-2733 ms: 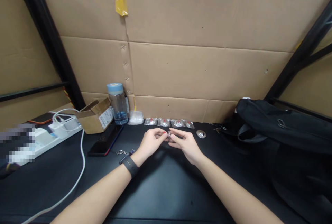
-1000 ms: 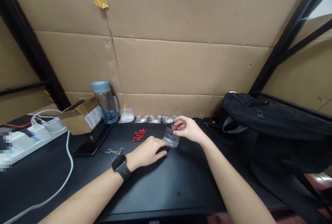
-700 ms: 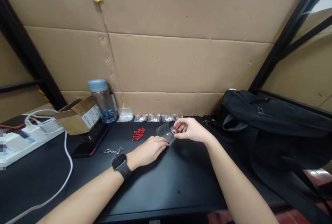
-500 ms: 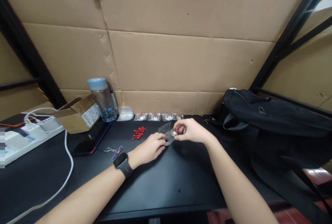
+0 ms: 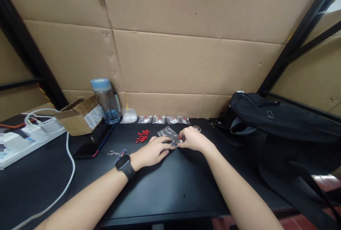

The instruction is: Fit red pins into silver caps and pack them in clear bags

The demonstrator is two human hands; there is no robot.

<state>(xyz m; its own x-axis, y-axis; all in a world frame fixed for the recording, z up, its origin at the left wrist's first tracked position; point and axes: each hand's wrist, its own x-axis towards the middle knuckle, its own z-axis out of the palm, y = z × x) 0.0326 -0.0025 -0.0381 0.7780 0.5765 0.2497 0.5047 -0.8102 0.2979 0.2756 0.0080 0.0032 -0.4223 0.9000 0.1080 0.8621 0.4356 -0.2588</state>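
Note:
My left hand (image 5: 159, 148), with a dark watch (image 5: 124, 165) on its wrist, rests low over the black table and holds the near edge of a small clear plastic bag (image 5: 167, 131) with its fingertips. Pinched in my right hand (image 5: 191, 138) is a small round silvery disc with a red cord (image 5: 180, 138), right at the bag's opening. The fingers cover most of the disc, so I cannot tell how much of it is inside the bag. Left of the bag lies a little pile of red cords (image 5: 143, 136).
Several filled clear packets (image 5: 159, 119) line the cardboard wall beside a stack of flat bags (image 5: 129, 115). Another round disc (image 5: 197, 128) lies behind my right hand. A bottle (image 5: 106, 102), carton (image 5: 80, 116), phone (image 5: 94, 141) and keychain (image 5: 121, 154) are leftward; a black backpack (image 5: 279, 127) is right.
My right hand has moved slightly down and left, bringing the disc against the bag. The bag now lies flatter, and a round disc behind my right hand has come into sight.

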